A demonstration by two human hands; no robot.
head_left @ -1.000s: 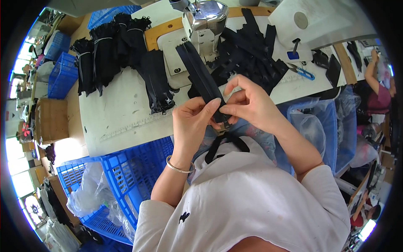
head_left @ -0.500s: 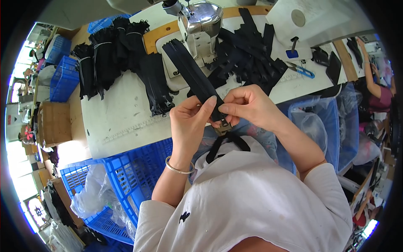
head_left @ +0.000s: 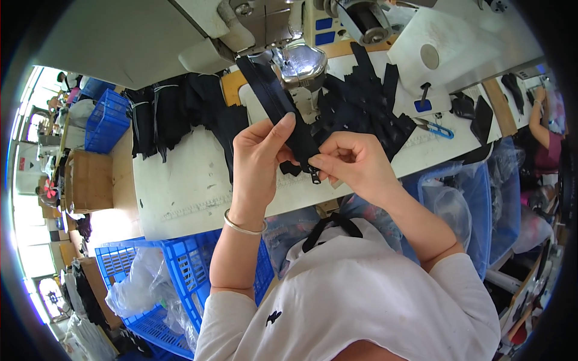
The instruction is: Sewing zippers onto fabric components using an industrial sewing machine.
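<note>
A black zipper [head_left: 269, 90] stretches slantwise in front of the sewing machine [head_left: 299, 63], its metal pull [head_left: 315, 175] hanging at the near end. My left hand [head_left: 260, 144] pinches the tape partway along, thumb on top. Close to the pull, my right hand [head_left: 355, 161] grips the near end between thumb and fingers. Behind my right hand lies a loose heap of black zippers [head_left: 364, 99]. Tied bundles of black zippers [head_left: 171, 114] rest on the table left of the machine, and one more zipper bundle [head_left: 230, 135] is partly covered by my left hand.
Blue-handled thread snips [head_left: 438, 129] and a dark phone-like slab [head_left: 481, 120] lie at the table's right. A blue crate [head_left: 180, 265] holding clear plastic bags stands below left. Blue bins [head_left: 481, 204] stand below right. Another person's arm [head_left: 539, 120] shows at the far right.
The view has tilted up, showing more of the machine head. My left hand has slid up the zipper, farther from my right hand, and both still hold it.
</note>
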